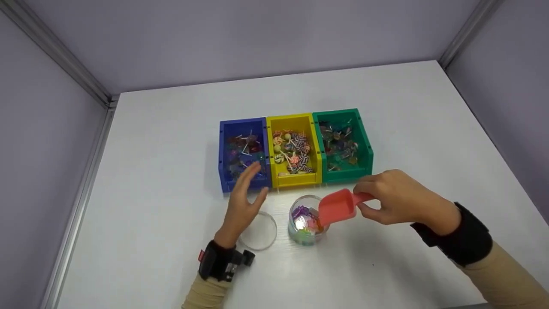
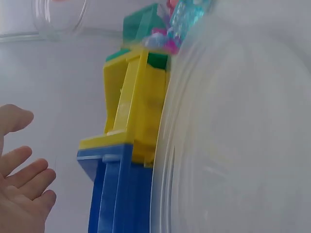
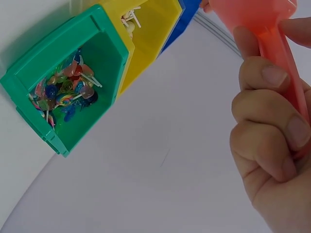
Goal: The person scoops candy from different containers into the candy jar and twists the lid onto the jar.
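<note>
My right hand (image 1: 392, 197) grips the handle of a red scoop (image 1: 337, 207), its fingers curled round it in the right wrist view. The scoop's blade hangs over the right side of a clear jar (image 1: 295, 234) and seems to hold nothing. Colourful small pieces (image 1: 305, 221) lie inside the jar. With fingers and thumb spread, my left hand (image 1: 241, 206) hovers before the blue bin, holding nothing. Below its thumb a clear round lid (image 1: 259, 231) lies on the table; it fills the right side of the left wrist view.
Blue (image 1: 222, 150), yellow (image 1: 296, 181) and green (image 1: 364, 141) bins stand side by side behind the jar. Small lollipops (image 1: 296, 148) lie in the yellow bin, with more small pieces in the other two. Walls surround the white table (image 1: 163, 141) at the back and sides.
</note>
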A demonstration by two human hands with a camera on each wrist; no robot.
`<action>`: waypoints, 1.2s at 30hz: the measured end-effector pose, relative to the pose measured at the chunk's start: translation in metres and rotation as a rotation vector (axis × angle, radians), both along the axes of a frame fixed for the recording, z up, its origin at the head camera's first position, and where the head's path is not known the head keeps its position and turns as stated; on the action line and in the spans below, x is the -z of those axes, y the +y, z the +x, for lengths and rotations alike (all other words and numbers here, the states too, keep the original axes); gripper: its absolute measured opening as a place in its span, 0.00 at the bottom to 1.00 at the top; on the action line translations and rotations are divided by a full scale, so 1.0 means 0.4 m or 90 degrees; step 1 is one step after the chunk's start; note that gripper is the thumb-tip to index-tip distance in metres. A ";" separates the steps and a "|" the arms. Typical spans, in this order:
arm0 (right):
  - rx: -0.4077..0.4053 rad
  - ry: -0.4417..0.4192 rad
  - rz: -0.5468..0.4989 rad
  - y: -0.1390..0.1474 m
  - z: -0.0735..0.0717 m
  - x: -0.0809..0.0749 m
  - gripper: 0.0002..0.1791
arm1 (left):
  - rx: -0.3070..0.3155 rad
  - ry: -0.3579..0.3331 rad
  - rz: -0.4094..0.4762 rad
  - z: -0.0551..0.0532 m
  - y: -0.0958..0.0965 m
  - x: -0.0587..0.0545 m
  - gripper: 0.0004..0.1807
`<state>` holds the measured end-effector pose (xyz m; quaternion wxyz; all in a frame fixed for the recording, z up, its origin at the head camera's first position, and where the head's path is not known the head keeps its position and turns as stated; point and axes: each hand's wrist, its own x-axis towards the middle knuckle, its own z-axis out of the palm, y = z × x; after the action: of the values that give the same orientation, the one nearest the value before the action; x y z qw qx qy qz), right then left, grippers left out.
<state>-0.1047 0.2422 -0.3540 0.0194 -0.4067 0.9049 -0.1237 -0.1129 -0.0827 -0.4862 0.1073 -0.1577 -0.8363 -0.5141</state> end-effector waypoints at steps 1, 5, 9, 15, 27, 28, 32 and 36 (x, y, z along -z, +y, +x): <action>0.000 0.002 -0.001 0.000 0.000 0.000 0.09 | -0.018 0.017 -0.005 -0.007 -0.013 0.003 0.28; -0.001 0.003 -0.001 0.001 -0.001 -0.002 0.09 | -0.091 0.049 -0.034 -0.035 -0.057 0.020 0.27; 0.002 0.002 0.001 0.000 -0.002 -0.007 0.08 | -0.165 0.044 -0.052 -0.059 -0.092 0.035 0.28; 0.016 0.007 0.015 0.005 -0.008 -0.014 0.09 | -0.211 -0.040 -0.023 -0.091 -0.126 0.037 0.30; 0.082 0.005 0.027 0.044 -0.050 -0.013 0.08 | -0.143 -0.259 0.047 -0.128 -0.153 0.011 0.28; 0.090 0.004 0.031 0.049 -0.055 -0.011 0.08 | -0.138 -0.261 0.049 -0.129 -0.155 0.009 0.28; 0.123 -0.012 0.042 0.066 -0.075 -0.005 0.08 | -0.121 -0.265 0.062 -0.132 -0.163 0.001 0.28; 0.153 -0.046 0.057 0.075 -0.101 -0.007 0.09 | -0.122 -0.261 0.067 -0.131 -0.163 0.001 0.28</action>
<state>-0.1452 0.2721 -0.3513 0.0552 -0.2896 0.9504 -0.0989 -0.1654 -0.1480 -0.4867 -0.0089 0.0358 -0.8236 -0.5660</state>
